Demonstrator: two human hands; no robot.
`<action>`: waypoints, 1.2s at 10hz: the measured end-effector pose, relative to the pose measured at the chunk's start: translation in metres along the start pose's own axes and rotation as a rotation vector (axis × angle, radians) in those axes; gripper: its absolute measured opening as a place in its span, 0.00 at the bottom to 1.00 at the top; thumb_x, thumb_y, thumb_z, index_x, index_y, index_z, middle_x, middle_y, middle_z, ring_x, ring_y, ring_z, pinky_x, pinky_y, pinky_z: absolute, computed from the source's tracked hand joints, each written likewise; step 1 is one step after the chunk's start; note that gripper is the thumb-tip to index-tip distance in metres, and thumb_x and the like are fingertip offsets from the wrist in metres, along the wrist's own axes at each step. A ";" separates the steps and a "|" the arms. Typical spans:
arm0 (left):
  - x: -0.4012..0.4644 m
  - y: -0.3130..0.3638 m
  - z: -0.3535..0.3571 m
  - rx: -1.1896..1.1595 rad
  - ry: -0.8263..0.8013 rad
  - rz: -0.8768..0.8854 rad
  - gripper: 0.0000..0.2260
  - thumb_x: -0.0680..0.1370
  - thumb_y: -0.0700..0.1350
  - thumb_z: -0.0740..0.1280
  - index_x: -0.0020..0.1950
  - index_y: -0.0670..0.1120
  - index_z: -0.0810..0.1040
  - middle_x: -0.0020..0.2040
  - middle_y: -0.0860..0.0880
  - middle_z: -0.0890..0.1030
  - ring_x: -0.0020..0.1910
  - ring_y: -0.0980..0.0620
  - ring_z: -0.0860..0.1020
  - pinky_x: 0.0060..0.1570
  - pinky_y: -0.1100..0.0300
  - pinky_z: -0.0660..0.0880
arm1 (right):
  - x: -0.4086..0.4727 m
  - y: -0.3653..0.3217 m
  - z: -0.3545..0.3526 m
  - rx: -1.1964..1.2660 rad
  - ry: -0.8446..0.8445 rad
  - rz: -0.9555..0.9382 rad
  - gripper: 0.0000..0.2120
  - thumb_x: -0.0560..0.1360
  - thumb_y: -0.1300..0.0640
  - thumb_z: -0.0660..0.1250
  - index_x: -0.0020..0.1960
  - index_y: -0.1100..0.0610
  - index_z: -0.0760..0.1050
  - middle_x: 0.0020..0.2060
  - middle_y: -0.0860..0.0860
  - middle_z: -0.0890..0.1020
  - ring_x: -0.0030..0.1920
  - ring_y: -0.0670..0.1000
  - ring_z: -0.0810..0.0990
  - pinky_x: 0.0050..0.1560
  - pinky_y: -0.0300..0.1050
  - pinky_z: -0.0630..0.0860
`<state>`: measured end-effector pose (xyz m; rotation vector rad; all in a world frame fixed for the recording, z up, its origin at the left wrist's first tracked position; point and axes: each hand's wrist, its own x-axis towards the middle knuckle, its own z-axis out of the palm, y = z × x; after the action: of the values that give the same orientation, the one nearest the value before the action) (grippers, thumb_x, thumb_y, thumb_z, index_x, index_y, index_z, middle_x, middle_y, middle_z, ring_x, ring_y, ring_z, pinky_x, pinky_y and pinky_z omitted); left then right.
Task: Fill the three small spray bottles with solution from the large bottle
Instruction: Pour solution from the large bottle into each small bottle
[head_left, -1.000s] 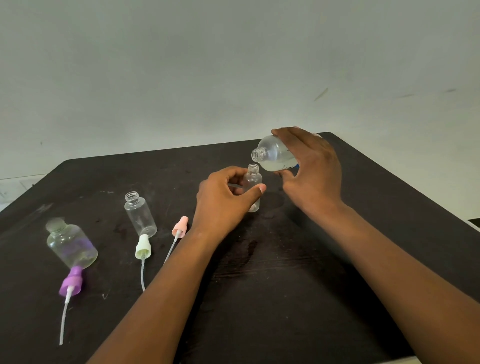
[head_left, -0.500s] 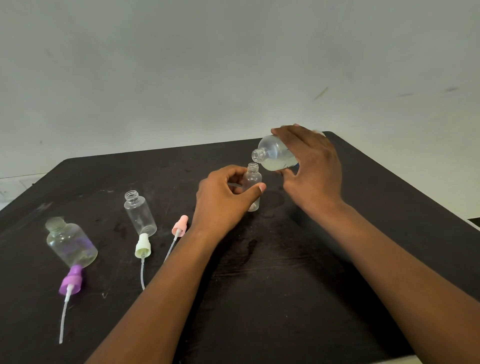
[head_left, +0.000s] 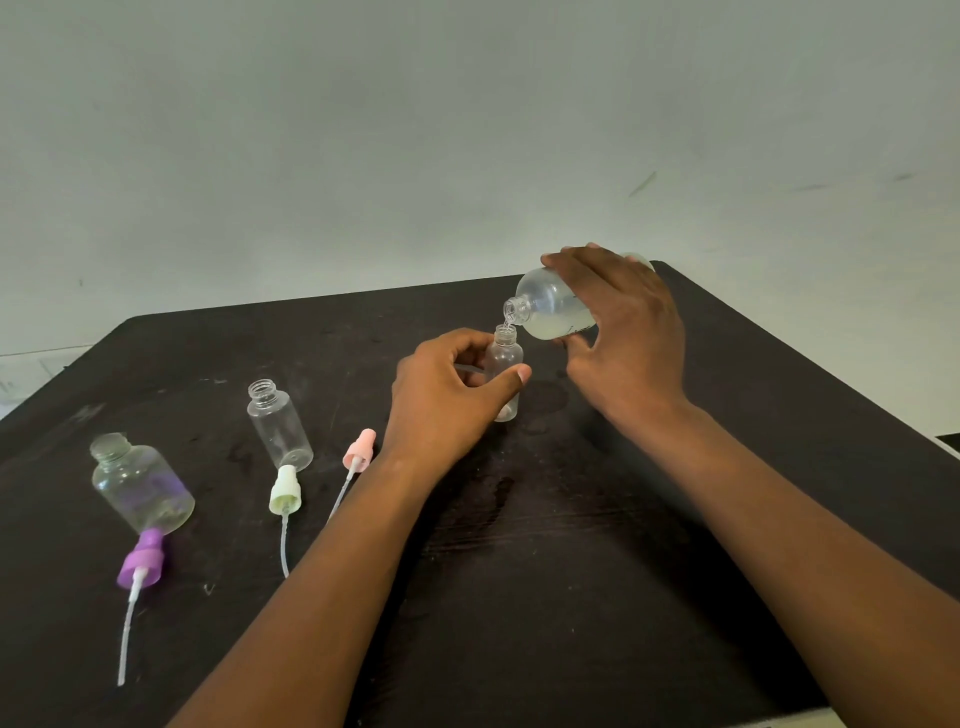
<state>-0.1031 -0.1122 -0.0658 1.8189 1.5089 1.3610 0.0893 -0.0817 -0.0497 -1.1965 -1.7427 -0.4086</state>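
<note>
My right hand (head_left: 623, 332) grips the large clear bottle (head_left: 550, 306), tilted with its open mouth down-left, right over the neck of a small clear spray bottle (head_left: 505, 364). Pale solution sits in the large bottle's lower side. My left hand (head_left: 447, 405) holds that small bottle upright on the black table (head_left: 571, 571). Two more open bottles stand to the left: a slim one (head_left: 278, 426) and a wider one (head_left: 140, 486).
Three spray caps with dip tubes lie on the table: pink (head_left: 358, 452), pale green (head_left: 284, 496) and purple (head_left: 141, 558). A wet patch (head_left: 498, 499) darkens the table near my left wrist. A pale wall rises behind the table's far edge.
The large bottle's mouth has lowered and tipped onto the small bottle's neck. My left hand and the other bottles have stayed put.
</note>
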 end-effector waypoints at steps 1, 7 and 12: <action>0.000 -0.001 0.001 -0.007 0.001 0.001 0.13 0.74 0.56 0.80 0.57 0.55 0.86 0.47 0.58 0.87 0.43 0.60 0.84 0.50 0.61 0.81 | 0.000 0.000 0.000 -0.001 0.003 0.001 0.36 0.66 0.66 0.79 0.72 0.51 0.77 0.68 0.48 0.80 0.72 0.53 0.76 0.76 0.56 0.68; 0.000 0.001 0.001 -0.006 0.001 -0.006 0.13 0.74 0.56 0.80 0.56 0.55 0.86 0.46 0.58 0.86 0.42 0.59 0.84 0.51 0.58 0.83 | 0.001 0.000 -0.002 0.001 0.003 0.008 0.36 0.66 0.67 0.79 0.71 0.51 0.77 0.68 0.49 0.81 0.72 0.54 0.76 0.76 0.57 0.68; -0.001 0.002 0.001 0.000 -0.005 -0.007 0.14 0.73 0.55 0.81 0.56 0.54 0.86 0.46 0.57 0.86 0.42 0.59 0.84 0.50 0.60 0.82 | 0.001 0.001 -0.001 0.004 0.001 0.012 0.36 0.66 0.67 0.79 0.72 0.51 0.77 0.68 0.48 0.80 0.72 0.53 0.76 0.75 0.57 0.68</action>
<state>-0.1013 -0.1133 -0.0655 1.8140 1.5107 1.3532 0.0905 -0.0812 -0.0488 -1.2029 -1.7341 -0.3982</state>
